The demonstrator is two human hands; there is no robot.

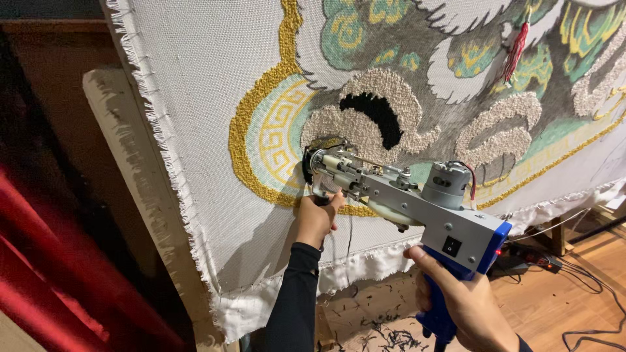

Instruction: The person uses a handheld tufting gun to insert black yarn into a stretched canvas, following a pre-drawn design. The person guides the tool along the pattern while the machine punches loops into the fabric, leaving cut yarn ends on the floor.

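The tufting gun (404, 199) runs lengthwise from lower right to upper left, its nose against the cloth (215, 98). The left hand (316, 218) is clenched round its front handle; the right hand (460, 300) grasps the blue rear grip.

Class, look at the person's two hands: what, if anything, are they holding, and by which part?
Both hold one tufting gun. The right hand wraps its blue rear handle; the left hand grips the front handle under the nose, which is pressed against the stretched cloth.
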